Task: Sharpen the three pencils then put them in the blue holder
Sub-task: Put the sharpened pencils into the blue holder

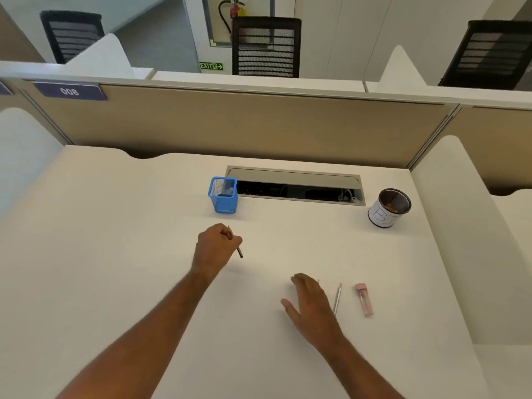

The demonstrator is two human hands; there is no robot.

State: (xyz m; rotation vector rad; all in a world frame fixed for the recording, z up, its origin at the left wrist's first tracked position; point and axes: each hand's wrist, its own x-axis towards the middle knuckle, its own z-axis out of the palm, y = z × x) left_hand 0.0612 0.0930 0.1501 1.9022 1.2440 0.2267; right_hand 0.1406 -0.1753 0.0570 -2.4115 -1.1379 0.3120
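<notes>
My left hand [216,246] is closed around a dark pencil [239,252], whose ends stick out above and below my fingers. It hovers just in front of the blue mesh holder [223,194], which stands upright mid-desk. My right hand [309,302] is flat with fingers spread, low over the desk, holding nothing. Just right of it lies a light pencil [337,298], pointing away from me. A tip of another pencil peeks out beside my right fingers. A pink sharpener [364,299] lies further right.
A black mesh cup [389,208] with a white label stands at the back right. An open cable tray [293,186] is sunk into the white desk [129,254] behind the holder. Beige partitions close off the back and sides.
</notes>
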